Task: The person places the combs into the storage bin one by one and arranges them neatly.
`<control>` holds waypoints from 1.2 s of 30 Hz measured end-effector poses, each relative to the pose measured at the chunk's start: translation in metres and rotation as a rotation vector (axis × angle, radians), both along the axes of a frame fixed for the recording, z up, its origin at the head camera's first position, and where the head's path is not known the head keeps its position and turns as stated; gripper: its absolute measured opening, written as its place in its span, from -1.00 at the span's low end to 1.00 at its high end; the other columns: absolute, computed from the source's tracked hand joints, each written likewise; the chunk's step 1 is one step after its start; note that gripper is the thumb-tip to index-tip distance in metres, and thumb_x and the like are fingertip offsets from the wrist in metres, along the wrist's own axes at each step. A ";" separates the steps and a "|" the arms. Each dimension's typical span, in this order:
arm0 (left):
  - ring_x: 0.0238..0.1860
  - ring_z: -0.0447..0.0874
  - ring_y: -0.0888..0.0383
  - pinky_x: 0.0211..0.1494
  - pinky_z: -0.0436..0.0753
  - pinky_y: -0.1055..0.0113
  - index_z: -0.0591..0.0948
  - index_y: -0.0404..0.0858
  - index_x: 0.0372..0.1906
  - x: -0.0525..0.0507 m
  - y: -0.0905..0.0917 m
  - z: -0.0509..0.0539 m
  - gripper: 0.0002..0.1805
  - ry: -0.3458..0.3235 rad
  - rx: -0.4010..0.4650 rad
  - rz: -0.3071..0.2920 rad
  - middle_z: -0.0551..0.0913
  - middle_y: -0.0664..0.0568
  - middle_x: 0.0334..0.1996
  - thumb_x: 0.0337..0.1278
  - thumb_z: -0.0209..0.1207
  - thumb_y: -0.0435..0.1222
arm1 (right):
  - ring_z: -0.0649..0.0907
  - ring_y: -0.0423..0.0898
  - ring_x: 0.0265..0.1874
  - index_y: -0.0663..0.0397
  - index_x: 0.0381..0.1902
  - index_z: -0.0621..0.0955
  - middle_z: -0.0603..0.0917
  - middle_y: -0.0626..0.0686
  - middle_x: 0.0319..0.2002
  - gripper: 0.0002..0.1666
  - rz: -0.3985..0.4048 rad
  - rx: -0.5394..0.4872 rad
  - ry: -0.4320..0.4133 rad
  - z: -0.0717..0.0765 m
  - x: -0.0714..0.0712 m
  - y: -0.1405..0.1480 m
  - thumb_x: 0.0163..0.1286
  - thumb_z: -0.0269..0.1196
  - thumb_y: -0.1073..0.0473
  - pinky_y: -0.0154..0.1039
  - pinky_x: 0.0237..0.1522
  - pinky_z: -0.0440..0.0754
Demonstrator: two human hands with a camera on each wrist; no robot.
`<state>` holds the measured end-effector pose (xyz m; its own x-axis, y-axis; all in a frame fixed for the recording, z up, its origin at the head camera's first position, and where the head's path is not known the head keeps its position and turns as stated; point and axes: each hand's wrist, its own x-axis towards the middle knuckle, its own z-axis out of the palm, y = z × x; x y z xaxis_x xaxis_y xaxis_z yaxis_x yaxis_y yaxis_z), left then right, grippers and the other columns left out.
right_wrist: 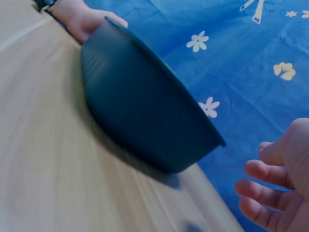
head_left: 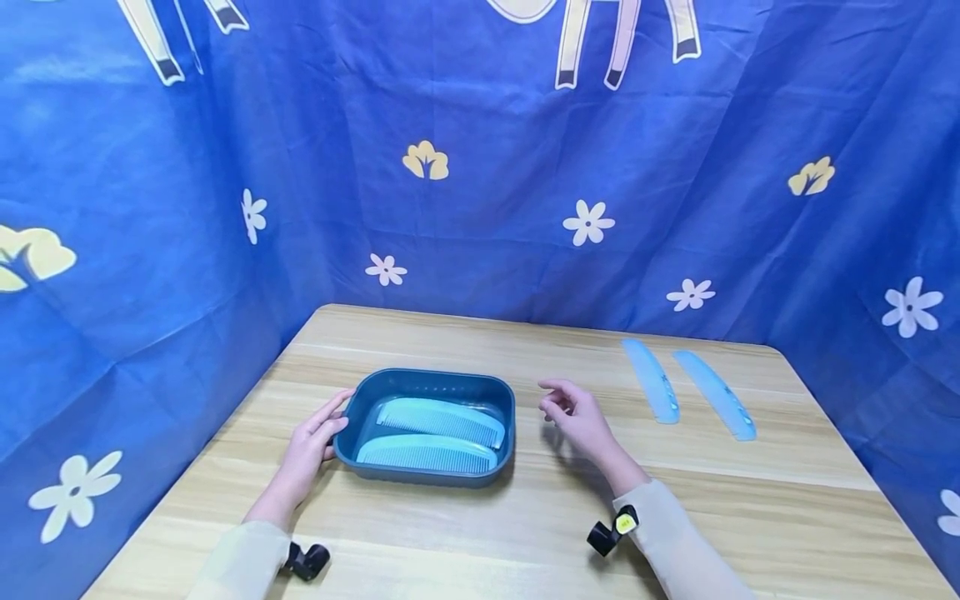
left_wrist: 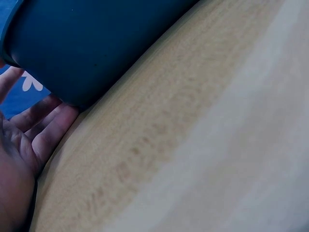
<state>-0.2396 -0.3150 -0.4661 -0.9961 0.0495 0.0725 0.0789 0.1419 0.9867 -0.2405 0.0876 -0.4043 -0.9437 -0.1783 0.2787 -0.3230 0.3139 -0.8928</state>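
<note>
A dark blue basin [head_left: 427, 477] holds two light blue combs, one [head_left: 442, 419] behind the other [head_left: 427, 454], teeth toward the front. At its left end, the left hand [head_left: 309, 446] grips the wall, thumb at the rim; in the left wrist view, that hand's [left_wrist: 29, 135] other fingers lie against the outside of the basin [left_wrist: 87, 43]. The right hand [head_left: 581, 421] hovers to the right of the basin, fingers loosely bent and holding nothing. The right wrist view shows the right hand [right_wrist: 280, 179] apart from the basin [right_wrist: 140, 101].
Two more light blue combs, one [head_left: 651, 379] left of the other [head_left: 716, 394], lie on the wooden table [head_left: 465, 542] at the back right. A blue patterned cloth [head_left: 495, 192] hangs behind the table and along both sides.
</note>
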 end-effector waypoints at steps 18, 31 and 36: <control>-0.07 0.51 0.27 -0.22 0.63 0.30 0.24 -0.15 0.39 0.001 0.002 -0.004 -0.47 -0.001 0.020 0.004 0.23 -0.33 0.25 0.38 -0.06 -0.19 | 0.57 -0.13 -0.45 0.22 0.05 0.55 0.64 0.04 -0.35 -0.62 -0.105 0.149 -0.014 -0.053 -0.017 0.053 0.26 0.23 0.30 -0.32 -0.45 0.55; -0.04 0.47 0.30 -0.20 0.62 0.33 0.25 -0.12 0.39 0.000 0.001 -0.002 -0.48 -0.013 0.012 0.010 0.23 -0.31 0.25 0.37 -0.05 -0.18 | 0.59 0.00 -0.45 0.29 0.06 0.53 0.62 0.11 -0.34 -0.63 -0.169 0.201 -0.017 -0.056 -0.012 0.089 0.28 0.19 0.36 -0.30 -0.54 0.57; -0.07 0.49 0.29 -0.22 0.63 0.32 0.23 -0.17 0.39 0.000 0.000 -0.002 -0.47 -0.003 0.021 0.015 0.25 -0.32 0.24 0.38 -0.06 -0.20 | 0.60 0.04 -0.42 0.33 0.05 0.52 0.61 0.17 -0.30 -0.64 -0.212 0.195 -0.012 -0.055 -0.014 0.101 0.29 0.18 0.36 -0.31 -0.51 0.57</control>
